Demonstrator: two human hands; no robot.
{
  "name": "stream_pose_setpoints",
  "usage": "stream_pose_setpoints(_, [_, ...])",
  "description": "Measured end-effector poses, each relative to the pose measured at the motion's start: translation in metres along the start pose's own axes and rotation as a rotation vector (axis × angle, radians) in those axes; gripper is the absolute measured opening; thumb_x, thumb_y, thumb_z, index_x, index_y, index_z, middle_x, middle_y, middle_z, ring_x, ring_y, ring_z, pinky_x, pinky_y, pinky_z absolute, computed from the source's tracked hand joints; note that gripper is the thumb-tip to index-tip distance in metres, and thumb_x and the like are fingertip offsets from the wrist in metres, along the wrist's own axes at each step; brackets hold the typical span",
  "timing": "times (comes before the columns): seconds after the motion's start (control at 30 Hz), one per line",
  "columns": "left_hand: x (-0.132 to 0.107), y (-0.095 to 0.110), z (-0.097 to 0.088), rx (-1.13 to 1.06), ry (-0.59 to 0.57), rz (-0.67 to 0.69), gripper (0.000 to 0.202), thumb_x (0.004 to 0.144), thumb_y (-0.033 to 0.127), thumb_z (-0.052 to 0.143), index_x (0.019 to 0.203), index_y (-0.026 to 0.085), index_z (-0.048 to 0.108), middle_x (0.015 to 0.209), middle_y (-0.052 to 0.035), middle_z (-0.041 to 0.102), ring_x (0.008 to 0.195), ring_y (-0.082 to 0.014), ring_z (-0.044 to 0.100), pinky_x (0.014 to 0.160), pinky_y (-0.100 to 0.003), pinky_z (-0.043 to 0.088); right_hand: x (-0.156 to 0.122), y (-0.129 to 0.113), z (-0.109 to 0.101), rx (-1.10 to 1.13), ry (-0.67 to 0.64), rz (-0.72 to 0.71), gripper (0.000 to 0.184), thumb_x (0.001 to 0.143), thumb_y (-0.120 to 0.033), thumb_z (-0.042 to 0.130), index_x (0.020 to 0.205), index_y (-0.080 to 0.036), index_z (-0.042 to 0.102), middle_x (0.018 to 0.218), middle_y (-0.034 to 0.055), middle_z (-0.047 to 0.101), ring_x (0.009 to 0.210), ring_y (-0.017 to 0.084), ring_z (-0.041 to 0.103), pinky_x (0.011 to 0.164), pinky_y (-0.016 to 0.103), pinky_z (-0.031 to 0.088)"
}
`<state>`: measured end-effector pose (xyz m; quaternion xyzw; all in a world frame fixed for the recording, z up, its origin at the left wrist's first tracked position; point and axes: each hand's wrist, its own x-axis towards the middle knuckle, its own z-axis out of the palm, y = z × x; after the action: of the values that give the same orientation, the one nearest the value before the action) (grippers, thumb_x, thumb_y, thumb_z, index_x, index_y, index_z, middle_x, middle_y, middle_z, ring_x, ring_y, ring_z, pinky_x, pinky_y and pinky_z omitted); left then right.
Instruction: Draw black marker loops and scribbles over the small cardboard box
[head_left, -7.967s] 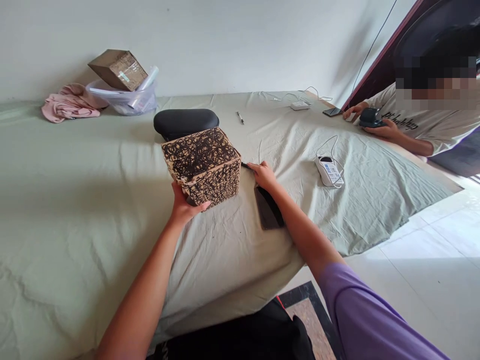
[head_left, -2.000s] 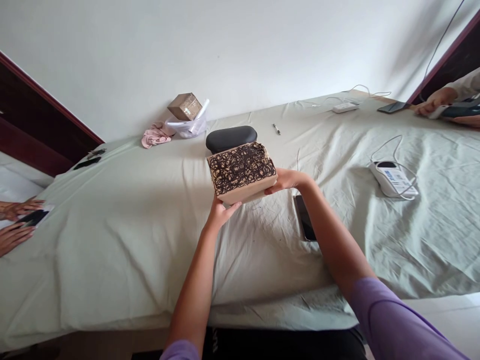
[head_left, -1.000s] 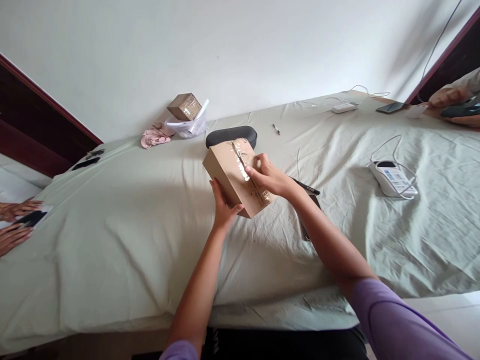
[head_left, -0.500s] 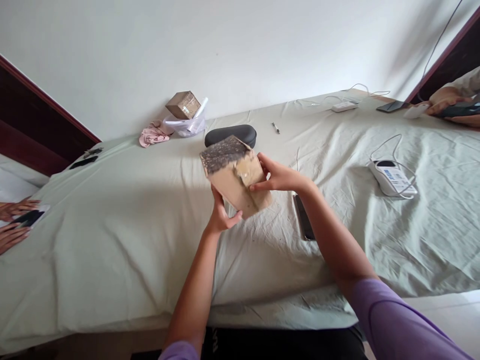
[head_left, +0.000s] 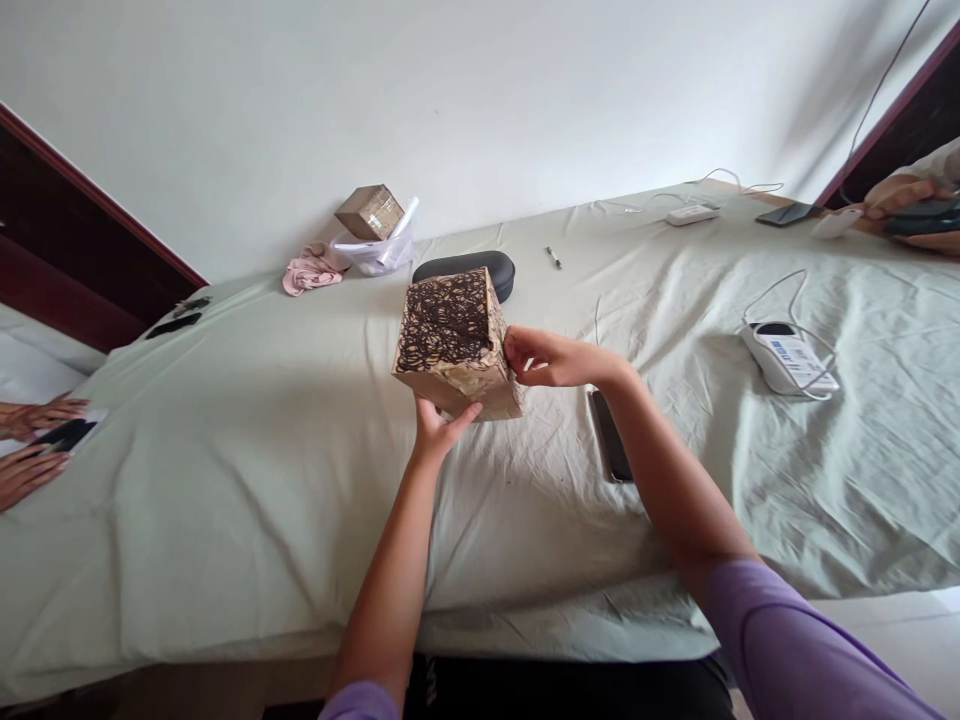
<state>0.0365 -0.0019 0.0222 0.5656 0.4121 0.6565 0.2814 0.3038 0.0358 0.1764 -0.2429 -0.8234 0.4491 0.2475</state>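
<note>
A cardboard box (head_left: 444, 322), with dark scribbles over its upper face and worn tape along the front edge, is held up above the cloth-covered surface (head_left: 247, 480). My left hand (head_left: 441, 425) supports it from below, thumb on the front side and the other fingers mostly hidden underneath. At the box's right edge, my right hand (head_left: 536, 358) has its fingers curled in a pinch against the torn, taped corner. Whether loose tape is between those fingertips is hard to see. Just behind the box lies a black hard case (head_left: 499, 272), partly hidden by it.
A phone (head_left: 611, 437) lies under my right forearm. Farther right is a white device with a cable (head_left: 791, 358). At the back are a pen (head_left: 553, 258), another box (head_left: 369, 212) on a plastic bag (head_left: 379, 255), and pink cloth (head_left: 315, 268). Other people's hands show at both sides.
The box has been tilted so its scribbled face turns more toward me. My right hand has shifted from gripping its front to pinching at its right edge; my left still supports it.
</note>
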Motion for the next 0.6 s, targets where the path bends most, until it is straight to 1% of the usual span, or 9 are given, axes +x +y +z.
stream_pose_setpoints(0.1, [0.003,-0.002,0.001,-0.097,-0.013,0.019,0.112,0.071,0.063,0.104,0.16,0.031,0.045,0.161,-0.0161,0.061,0.157,-0.0395,0.06,0.132,-0.056,0.05,0.003,0.004,0.002,-0.038,0.063,0.038,0.039,0.093,-0.053,0.079,0.096,-0.026,0.052,0.088,-0.0003,0.058,0.083,0.02,0.057,0.081,0.042,0.057])
stream_pose_setpoints(0.17, [0.006,-0.001,0.002,-0.136,-0.01,0.037,0.12,0.067,0.069,0.103,0.163,0.033,0.041,0.167,-0.0163,0.056,0.16,-0.0404,0.057,0.133,-0.054,0.049,0.005,0.008,0.005,-0.135,0.21,0.103,0.06,0.082,-0.068,0.09,0.104,-0.025,0.055,0.1,0.0039,0.062,0.095,0.026,0.061,0.095,0.053,0.061])
stream_pose_setpoints(0.2, [0.007,0.001,0.002,-0.146,-0.013,0.037,0.125,0.065,0.072,0.103,0.165,0.033,0.039,0.169,-0.0167,0.054,0.162,-0.0414,0.055,0.134,-0.055,0.049,0.006,0.01,0.005,-0.184,0.294,0.134,0.076,0.072,-0.072,0.097,0.115,-0.024,0.058,0.114,0.0089,0.064,0.109,0.033,0.063,0.106,0.061,0.06])
stream_pose_setpoints(0.27, [0.009,0.004,0.003,-0.156,-0.035,0.034,0.134,0.061,0.075,0.103,0.168,0.033,0.036,0.17,-0.0177,0.053,0.164,-0.0433,0.051,0.135,-0.056,0.047,0.006,0.014,0.005,-0.217,0.396,0.156,0.122,0.053,-0.073,0.107,0.148,-0.021,0.051,0.15,0.0209,0.056,0.144,0.049,0.052,0.126,0.076,0.045])
stream_pose_setpoints(0.33, [0.009,0.006,0.004,-0.177,-0.065,0.043,0.133,0.062,0.074,0.103,0.169,0.032,0.036,0.168,-0.0182,0.055,0.165,-0.0437,0.051,0.136,-0.057,0.046,0.006,0.017,0.002,-0.137,0.362,0.087,0.15,0.051,-0.071,0.109,0.171,-0.023,0.034,0.175,0.0237,0.037,0.168,0.053,0.029,0.14,0.074,0.029])
stream_pose_setpoints(0.37, [0.008,0.006,0.005,-0.193,-0.066,0.049,0.13,0.063,0.073,0.103,0.168,0.032,0.038,0.167,-0.0179,0.056,0.164,-0.0432,0.051,0.136,-0.056,0.046,0.005,0.018,0.0,-0.063,0.316,0.029,0.151,0.056,-0.071,0.107,0.176,-0.025,0.029,0.181,0.0213,0.031,0.173,0.05,0.024,0.144,0.069,0.025])
stream_pose_setpoints(0.43, [0.005,0.004,0.004,-0.226,-0.047,0.042,0.126,0.064,0.072,0.102,0.167,0.033,0.042,0.166,-0.0159,0.059,0.162,-0.0416,0.054,0.135,-0.054,0.047,0.004,0.022,-0.007,0.102,0.23,-0.083,0.135,0.073,-0.068,0.1,0.18,-0.029,0.028,0.186,0.0155,0.032,0.175,0.043,0.026,0.146,0.059,0.028])
stream_pose_setpoints(0.5, [0.003,0.001,0.003,-0.27,-0.035,0.01,0.122,0.065,0.074,0.1,0.167,0.036,0.045,0.166,-0.0129,0.061,0.161,-0.0401,0.056,0.134,-0.052,0.049,0.003,0.028,-0.013,0.223,0.145,-0.133,0.119,0.083,-0.062,0.095,0.179,-0.029,0.034,0.181,0.0139,0.044,0.17,0.04,0.04,0.143,0.056,0.036])
stream_pose_setpoints(0.6, [0.001,0.002,0.001,-0.335,-0.081,-0.023,0.12,0.067,0.075,0.098,0.17,0.04,0.047,0.172,-0.0093,0.06,0.162,-0.0392,0.056,0.132,-0.049,0.052,0.0,0.041,-0.021,0.291,-0.05,-0.07,0.113,0.082,-0.054,0.098,0.175,-0.022,0.043,0.165,0.0172,0.064,0.155,0.041,0.06,0.131,0.057,0.051])
